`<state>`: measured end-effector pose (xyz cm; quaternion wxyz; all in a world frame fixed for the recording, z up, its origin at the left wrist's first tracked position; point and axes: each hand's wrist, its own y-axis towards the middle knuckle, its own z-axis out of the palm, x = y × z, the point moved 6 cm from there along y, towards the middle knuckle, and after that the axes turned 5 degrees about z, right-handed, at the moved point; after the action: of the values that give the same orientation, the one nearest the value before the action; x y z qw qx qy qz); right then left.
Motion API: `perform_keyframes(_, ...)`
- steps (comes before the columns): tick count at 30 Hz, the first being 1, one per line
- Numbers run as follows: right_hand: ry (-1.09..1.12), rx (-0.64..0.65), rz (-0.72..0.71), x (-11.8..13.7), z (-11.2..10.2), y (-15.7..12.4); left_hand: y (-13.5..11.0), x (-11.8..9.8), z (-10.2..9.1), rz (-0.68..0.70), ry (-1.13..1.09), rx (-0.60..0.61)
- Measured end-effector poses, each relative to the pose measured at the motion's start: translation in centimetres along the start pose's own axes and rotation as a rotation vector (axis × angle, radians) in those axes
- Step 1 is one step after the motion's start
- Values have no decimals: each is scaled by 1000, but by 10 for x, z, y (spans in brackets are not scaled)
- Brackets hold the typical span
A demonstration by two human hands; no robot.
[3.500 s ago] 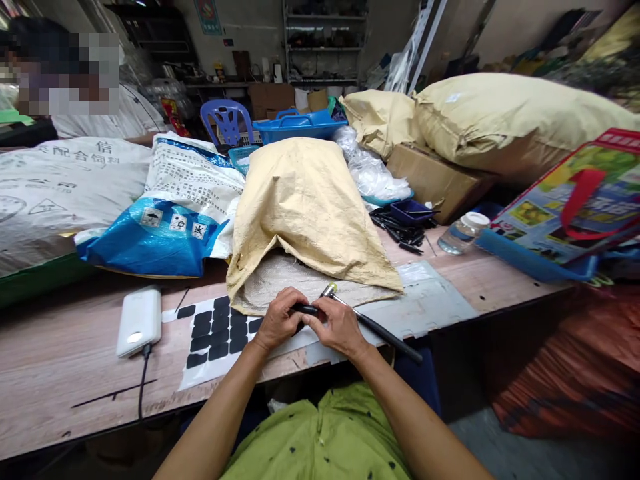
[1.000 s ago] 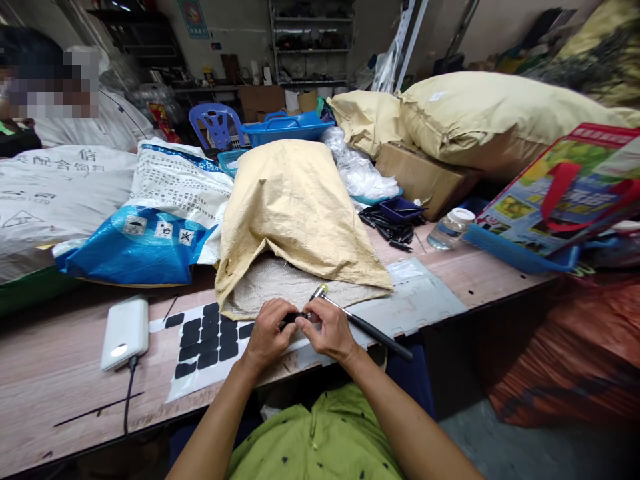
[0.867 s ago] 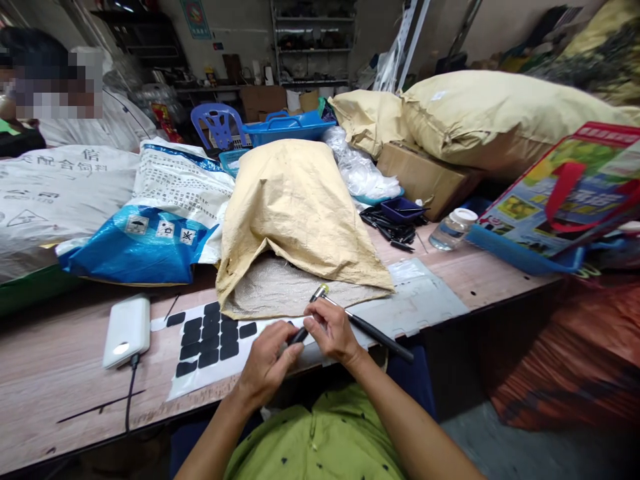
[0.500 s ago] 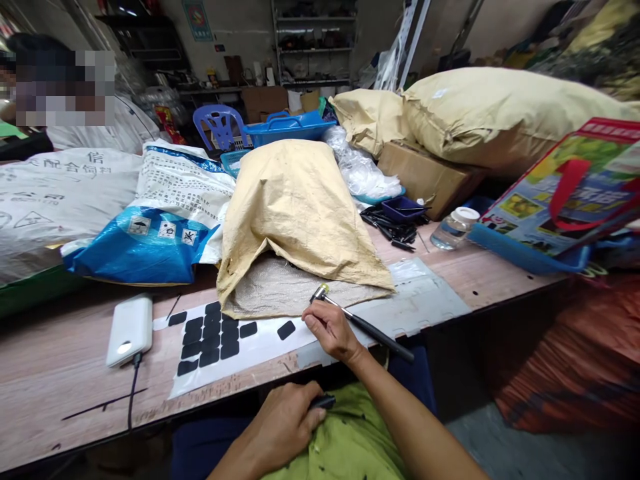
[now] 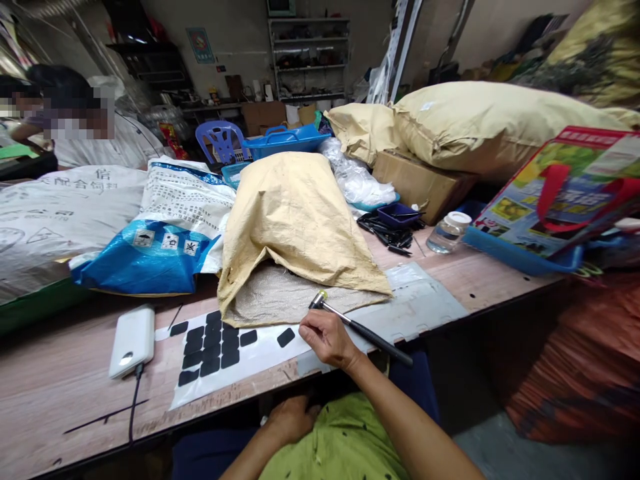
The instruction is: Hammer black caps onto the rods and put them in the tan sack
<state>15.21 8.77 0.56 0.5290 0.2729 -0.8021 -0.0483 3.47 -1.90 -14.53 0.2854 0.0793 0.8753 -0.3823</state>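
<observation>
My right hand (image 5: 327, 339) rests at the table's near edge with its fingers curled together; what they hold, if anything, is hidden. Just beyond it lies a hammer (image 5: 377, 340) with a black handle and a yellow-tipped head, its head against the mouth of a tan woven sack (image 5: 300, 213). Below the table edge, by the green shirt, is my left hand (image 5: 291, 420); its fingers are in shadow and mostly hidden. Several black rounded patches (image 5: 210, 350) lie on a white sheet (image 5: 273, 357) left of my right hand. One loose black patch (image 5: 286, 337) sits nearest that hand.
A white power bank (image 5: 133, 342) with a black cable stands at left. White-and-blue sacks (image 5: 165, 247) fill the left side. Black pen-like parts (image 5: 387, 237), a purple tray (image 5: 399, 215), a clear jar (image 5: 447, 233) and a blue basin (image 5: 525, 257) are at right. Another person (image 5: 125, 140) sits far left.
My left hand has drawn down and back below the table edge; the dark object seen in it before is out of sight. My right hand stays nearly in place. The view has tilted slightly upward.
</observation>
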Motion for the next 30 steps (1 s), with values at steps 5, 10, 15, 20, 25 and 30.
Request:
perform_keyframes(5,-18,-1,-21,2,1,-1,-50,-54,-43,357,-11,95)
perform_keyframes(10,-38,-24,-48,-1,1,-3,-49,-80,-135,427,-388,60)
perform_keyframes(15,-92,-70,-45,-3,-1,-3,27,-57,-244,242,-173,-575)
perform_keyframes(20,-145,-53,-63,0,0,-2,70,-62,-283,173,204,-756)
perform_keyframes(25,-151,-33,-35,-4,2,0,77,-73,-284,202,389,-739)
perform_keyframes(30,-156,-37,-21,-6,3,0,66,-74,-282,185,515,-745)
